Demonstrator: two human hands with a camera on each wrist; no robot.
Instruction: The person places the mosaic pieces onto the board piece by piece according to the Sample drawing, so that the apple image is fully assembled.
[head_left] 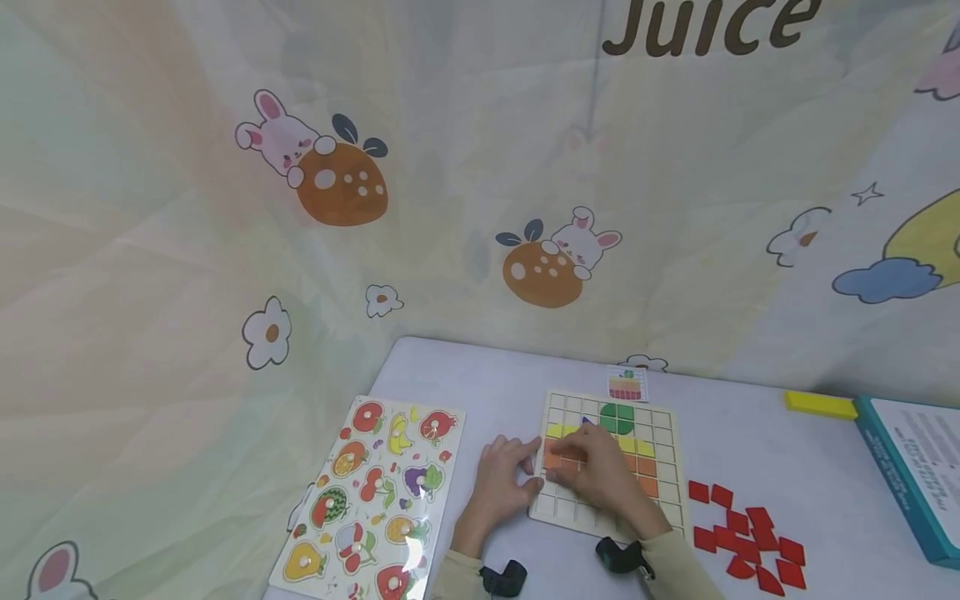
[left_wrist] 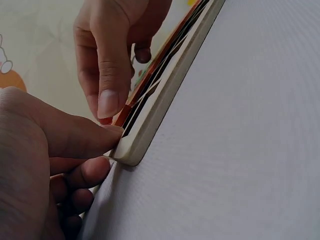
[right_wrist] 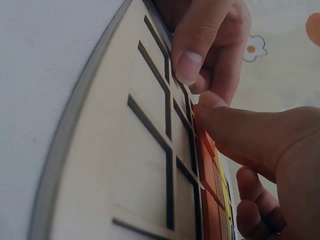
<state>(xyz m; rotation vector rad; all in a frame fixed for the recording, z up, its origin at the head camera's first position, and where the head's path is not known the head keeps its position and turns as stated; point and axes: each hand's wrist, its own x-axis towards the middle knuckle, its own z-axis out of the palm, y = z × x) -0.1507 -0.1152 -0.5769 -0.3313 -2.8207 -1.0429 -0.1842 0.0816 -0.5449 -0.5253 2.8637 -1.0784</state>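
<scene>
white table (head_left: 480, 375), half-filled grid board (head_left: 663, 433), orange tiles (head_left: 647, 468)

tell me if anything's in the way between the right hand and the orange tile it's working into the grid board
Nothing visible. The right hand already has its fingertips on the orange tile at the grid board. The left hand only steadies the board's left edge.
</scene>
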